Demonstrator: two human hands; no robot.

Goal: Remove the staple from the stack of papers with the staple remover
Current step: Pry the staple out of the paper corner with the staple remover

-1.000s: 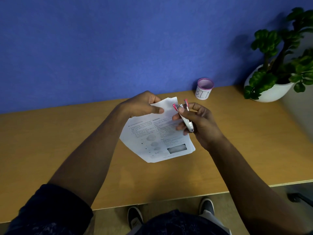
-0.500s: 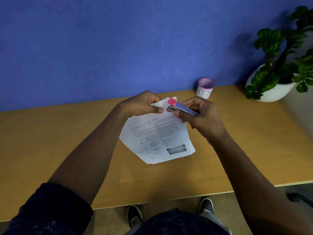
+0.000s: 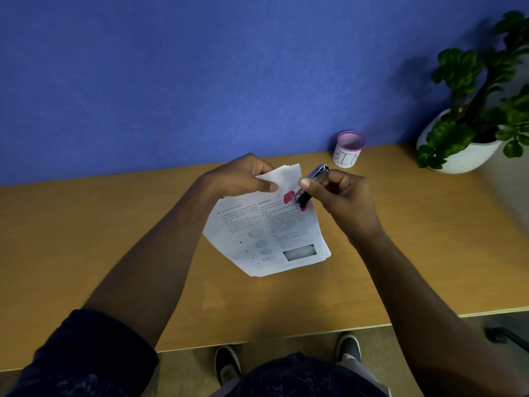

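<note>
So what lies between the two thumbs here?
Head view: only bare white paper of the stack of papers, between left hand and right hand.

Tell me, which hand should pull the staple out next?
Probably the right hand. It already grips the staple remover, whose pink tips sit over the top of the papers. The left hand is busy pinching the papers' top corner, holding them steady.

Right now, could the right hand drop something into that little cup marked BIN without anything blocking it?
Probably yes. The right hand, gripping the staple remover, sits just in front of the BIN cup, whose top is open. Only bare desk shows between them; the papers lie to the other side.
</note>
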